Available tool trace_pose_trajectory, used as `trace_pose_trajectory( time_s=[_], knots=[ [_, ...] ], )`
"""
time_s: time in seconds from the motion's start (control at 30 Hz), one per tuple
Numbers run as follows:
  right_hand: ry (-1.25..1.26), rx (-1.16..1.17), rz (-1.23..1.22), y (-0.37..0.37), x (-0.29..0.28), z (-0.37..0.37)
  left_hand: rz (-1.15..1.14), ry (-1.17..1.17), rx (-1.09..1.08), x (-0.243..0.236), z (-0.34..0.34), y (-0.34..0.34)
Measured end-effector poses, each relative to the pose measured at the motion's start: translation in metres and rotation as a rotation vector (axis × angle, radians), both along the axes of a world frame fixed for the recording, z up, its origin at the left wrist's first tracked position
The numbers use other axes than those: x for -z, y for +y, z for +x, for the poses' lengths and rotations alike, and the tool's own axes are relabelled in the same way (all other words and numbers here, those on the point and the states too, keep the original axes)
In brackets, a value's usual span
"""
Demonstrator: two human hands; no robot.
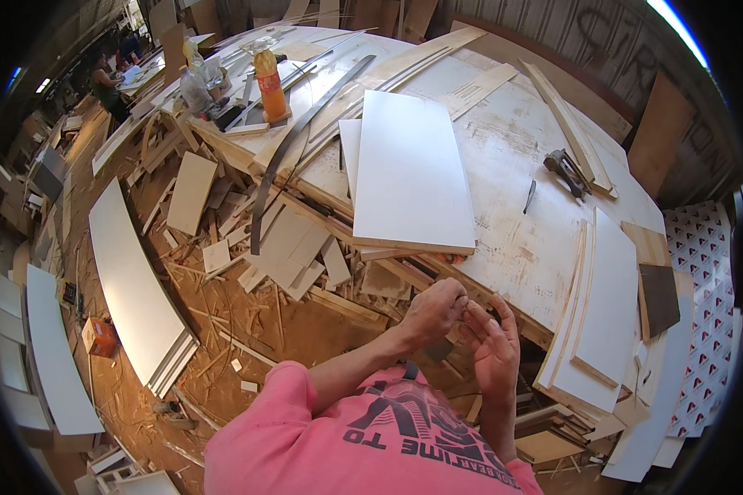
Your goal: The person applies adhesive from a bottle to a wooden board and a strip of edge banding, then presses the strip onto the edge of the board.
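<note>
Just beyond my pink shirt, my left hand (pixel 433 309) is closed in a pinch at the near edge of the workbench (pixel 537 264); whatever it grips is too small to make out. Beside it, my right hand (pixel 491 342) is palm up, fingers loosely bent and apart, its fingertips close to the left hand's. A white laminated board (pixel 413 165) lies on the bench above my hands, with another piece under it. Further right are a black tool (pixel 565 173), a small dark implement (pixel 529 195) and stacked white panels (pixel 603 305).
Offcuts (pixel 289 256) litter the floor left of the bench. Long white panels (pixel 132 272) and an orange box (pixel 99 338) lie further left. An orange bottle (pixel 271 87), a curved dark strip (pixel 304 132) and wood strips occupy the bench's far end. Another person (pixel 107 87) stands at the back left.
</note>
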State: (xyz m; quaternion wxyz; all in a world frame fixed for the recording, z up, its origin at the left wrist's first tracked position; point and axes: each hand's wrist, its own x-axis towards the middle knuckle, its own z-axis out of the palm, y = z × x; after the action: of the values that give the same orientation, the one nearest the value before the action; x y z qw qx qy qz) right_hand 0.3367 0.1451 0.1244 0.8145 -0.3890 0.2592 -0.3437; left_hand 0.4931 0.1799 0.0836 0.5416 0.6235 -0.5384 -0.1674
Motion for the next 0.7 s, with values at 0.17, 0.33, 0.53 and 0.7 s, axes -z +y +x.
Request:
trace_pose_trajectory(
  time_s=[0.17,0.33,0.53,0.7],
  knots=[
    [0.595,0.097,-0.882,0.02,0.015,0.058,-0.077,-0.11,-0.101,-0.001,0.044,0.015],
    [0.589,-0.037,-0.76,0.03,0.0,0.116,-0.152,-0.202,-0.121,0.004,0.096,0.048],
    [0.522,-0.293,-0.829,0.029,0.018,0.174,0.016,0.143,-0.18,0.004,0.138,0.089],
    [0.276,-0.444,-0.672,0.051,0.006,0.218,-0.035,0.556,-0.06,0.006,0.176,0.131]
  ],
)
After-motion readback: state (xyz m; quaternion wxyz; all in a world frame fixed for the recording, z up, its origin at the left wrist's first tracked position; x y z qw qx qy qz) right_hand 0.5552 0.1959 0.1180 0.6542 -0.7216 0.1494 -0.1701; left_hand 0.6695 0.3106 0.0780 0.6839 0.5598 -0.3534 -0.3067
